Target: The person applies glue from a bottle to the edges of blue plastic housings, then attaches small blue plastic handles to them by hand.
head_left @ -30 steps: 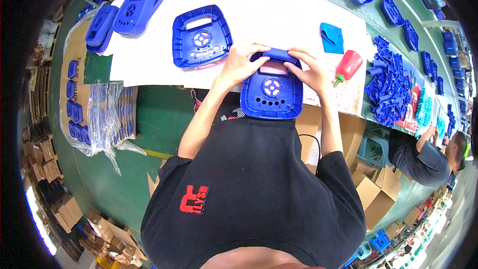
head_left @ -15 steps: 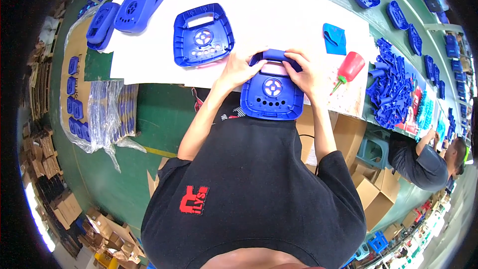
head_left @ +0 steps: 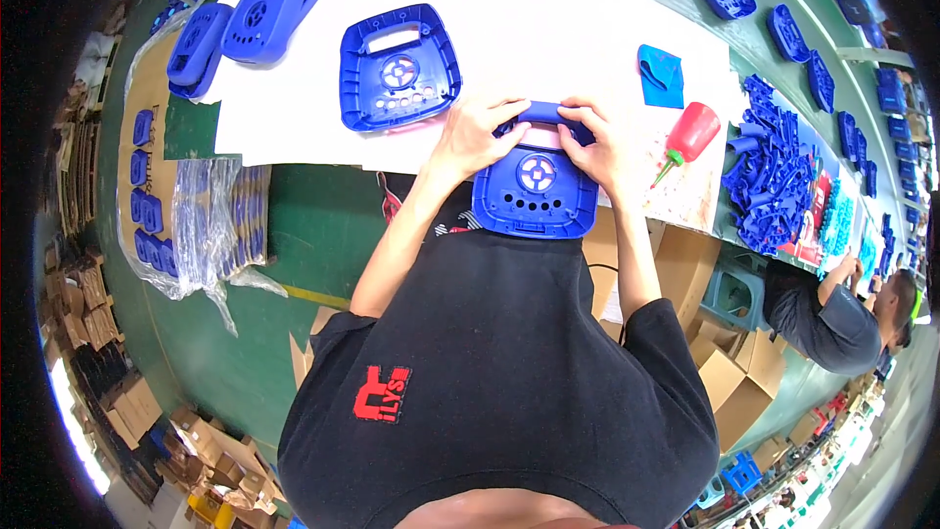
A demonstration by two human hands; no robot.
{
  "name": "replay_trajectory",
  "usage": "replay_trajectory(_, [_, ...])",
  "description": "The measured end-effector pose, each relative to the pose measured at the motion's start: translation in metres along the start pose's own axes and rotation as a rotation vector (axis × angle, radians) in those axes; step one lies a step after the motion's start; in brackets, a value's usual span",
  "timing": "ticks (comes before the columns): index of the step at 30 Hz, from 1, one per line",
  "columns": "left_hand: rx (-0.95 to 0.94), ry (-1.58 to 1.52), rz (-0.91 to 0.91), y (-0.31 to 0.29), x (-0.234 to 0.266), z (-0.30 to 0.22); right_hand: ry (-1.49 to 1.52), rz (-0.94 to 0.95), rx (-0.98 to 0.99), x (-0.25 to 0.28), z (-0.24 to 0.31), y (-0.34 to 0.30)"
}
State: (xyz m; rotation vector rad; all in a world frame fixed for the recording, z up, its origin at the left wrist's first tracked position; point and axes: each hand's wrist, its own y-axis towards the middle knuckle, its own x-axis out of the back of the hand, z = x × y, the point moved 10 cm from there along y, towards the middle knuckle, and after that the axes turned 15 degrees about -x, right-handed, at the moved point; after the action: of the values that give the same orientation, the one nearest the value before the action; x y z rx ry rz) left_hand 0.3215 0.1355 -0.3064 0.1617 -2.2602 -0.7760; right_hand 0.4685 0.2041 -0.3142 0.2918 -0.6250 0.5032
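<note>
A blue plastic housing shell (head_left: 536, 206) with a round grille and a row of holes rests against my shirt at the table's front edge, its open inner side up. My left hand (head_left: 477, 140) grips its upper left corner, thumb inside the handle opening. My right hand (head_left: 593, 145) grips the upper right corner the same way. Between my fingers a smooth blue handle strip (head_left: 541, 112) lies across the top of the shell; whether it is fully seated I cannot tell. A second open shell (head_left: 399, 69) lies to the left on the white table covering (head_left: 529, 10).
At the right are a red squeeze bottle (head_left: 696, 131) with green nozzle, a folded blue cloth (head_left: 661, 76) and a heap of blue plastic parts (head_left: 769, 171). Two blue housings (head_left: 272, 15) stand far left. Cardboard boxes (head_left: 749, 382) sit below right, near a seated person (head_left: 844, 323).
The handle strip has tilted and now shows a narrower face at the shell's top. My fingers have shifted slightly on the corners; the shell has barely moved.
</note>
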Motion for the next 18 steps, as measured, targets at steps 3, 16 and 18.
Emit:
replay_trajectory(3, [-0.019, 0.027, -0.01, -0.002, -0.003, 0.0, -0.024, 0.003, -0.006, 0.0, 0.0, 0.0])
replay_trajectory(16, [0.064, -0.036, 0.016, -0.006, -0.011, 0.008, -0.123, -0.032, 0.064, -0.003, 0.006, 0.001])
replay_trajectory(18, [-0.016, 0.02, -0.056, -0.007, -0.007, 0.001, -0.102, 0.137, -0.005, -0.017, -0.009, 0.012])
